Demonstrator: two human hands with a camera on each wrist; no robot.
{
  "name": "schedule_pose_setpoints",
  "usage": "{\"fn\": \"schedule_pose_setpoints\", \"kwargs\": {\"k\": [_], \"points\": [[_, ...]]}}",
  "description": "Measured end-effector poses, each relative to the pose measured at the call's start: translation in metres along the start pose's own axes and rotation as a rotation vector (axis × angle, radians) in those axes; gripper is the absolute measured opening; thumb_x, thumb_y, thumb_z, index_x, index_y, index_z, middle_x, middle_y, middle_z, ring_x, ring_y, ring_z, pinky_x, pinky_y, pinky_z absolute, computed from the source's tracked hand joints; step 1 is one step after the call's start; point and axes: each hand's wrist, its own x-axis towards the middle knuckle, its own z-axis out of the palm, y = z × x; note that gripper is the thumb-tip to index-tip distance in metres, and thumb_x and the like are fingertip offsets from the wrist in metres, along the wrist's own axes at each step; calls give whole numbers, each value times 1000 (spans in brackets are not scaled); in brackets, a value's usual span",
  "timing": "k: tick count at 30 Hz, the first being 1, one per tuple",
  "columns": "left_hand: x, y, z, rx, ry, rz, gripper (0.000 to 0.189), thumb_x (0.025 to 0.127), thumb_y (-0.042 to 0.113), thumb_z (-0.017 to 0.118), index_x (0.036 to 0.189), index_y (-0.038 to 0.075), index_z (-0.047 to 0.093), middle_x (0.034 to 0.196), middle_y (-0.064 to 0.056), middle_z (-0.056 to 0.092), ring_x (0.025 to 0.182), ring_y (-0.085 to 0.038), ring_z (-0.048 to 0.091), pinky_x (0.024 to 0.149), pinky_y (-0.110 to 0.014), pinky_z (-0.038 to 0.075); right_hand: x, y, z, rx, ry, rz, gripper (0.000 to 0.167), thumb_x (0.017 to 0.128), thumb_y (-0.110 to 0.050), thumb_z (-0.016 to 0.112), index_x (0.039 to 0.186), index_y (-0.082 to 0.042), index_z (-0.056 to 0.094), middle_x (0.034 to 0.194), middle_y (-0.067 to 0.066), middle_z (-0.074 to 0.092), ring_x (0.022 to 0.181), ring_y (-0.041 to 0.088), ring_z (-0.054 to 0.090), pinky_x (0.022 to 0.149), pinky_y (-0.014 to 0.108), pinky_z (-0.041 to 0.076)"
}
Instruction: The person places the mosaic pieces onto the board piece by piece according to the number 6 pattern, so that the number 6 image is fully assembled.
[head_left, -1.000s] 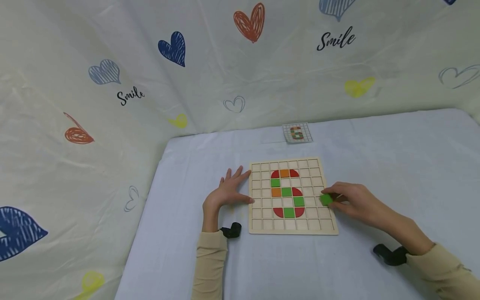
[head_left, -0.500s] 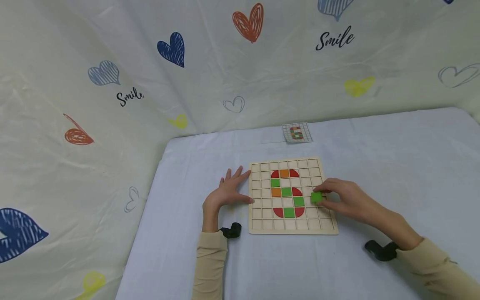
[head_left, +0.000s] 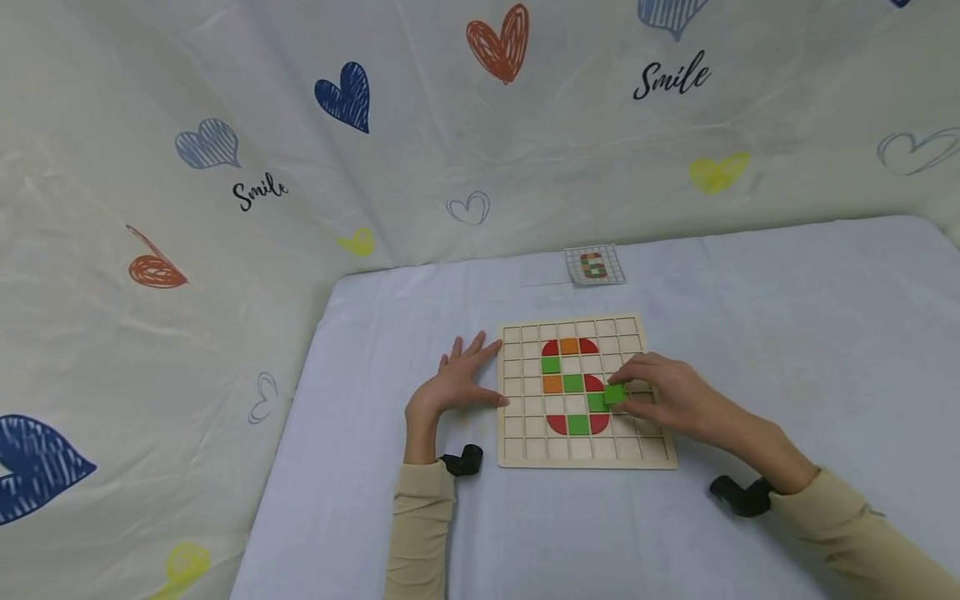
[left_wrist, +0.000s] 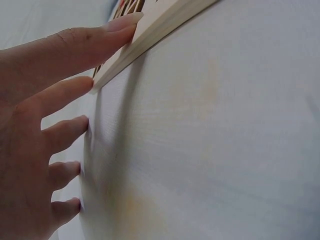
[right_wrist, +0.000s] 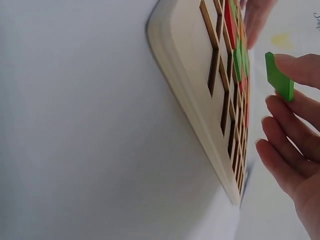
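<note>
A wooden grid board [head_left: 525,458] lies on the table, with red rounded pieces, orange squares and green squares set in some of its cells. My left hand [head_left: 459,382] spreads its fingers at the board's left edge; in the left wrist view the thumb [left_wrist: 115,31] and index finger touch the wooden rim. Between thumb and index finger my right hand [head_left: 678,396] pinches a green square tile [head_left: 614,394]. In the right wrist view the green tile [right_wrist: 279,77] is held above the board, apart from it, with the other fingers loosely bent.
A small card [head_left: 595,265] with a coloured grid pattern lies behind the board near the table's back edge. Black wrist devices [head_left: 463,461] sit at both wrists. A white cloth with printed hearts [head_left: 498,43] hangs behind and to the left of the table.
My right hand has moved left over the board, carrying the green tile from the right rim to near the placed green pieces. The left hand has stayed still.
</note>
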Motion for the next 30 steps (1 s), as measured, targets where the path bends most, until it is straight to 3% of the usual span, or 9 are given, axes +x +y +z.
{"fn": "schedule_pose_setpoints", "kwargs": {"k": [8, 30], "points": [[0, 0, 0, -3, -1, 6, 96, 83, 35, 85, 163, 25, 33, 174, -4, 10, 160, -37, -10, 128, -59, -2, 9, -5, 7, 27, -17, -28, 25, 82, -9, 85, 106, -9, 77, 104, 1, 72, 100, 23, 66, 83, 40, 61], [1, 0, 0, -10, -4, 1, 96, 83, 35, 85, 163, 26, 33, 174, -2, 10, 160, -35, -11, 128, -58, -3, 40, -31, 27, 25, -160, -38, 18, 86, -13, 82, 103, -8, 78, 96, -2, 70, 94, 18, 60, 85, 39, 55]]}}
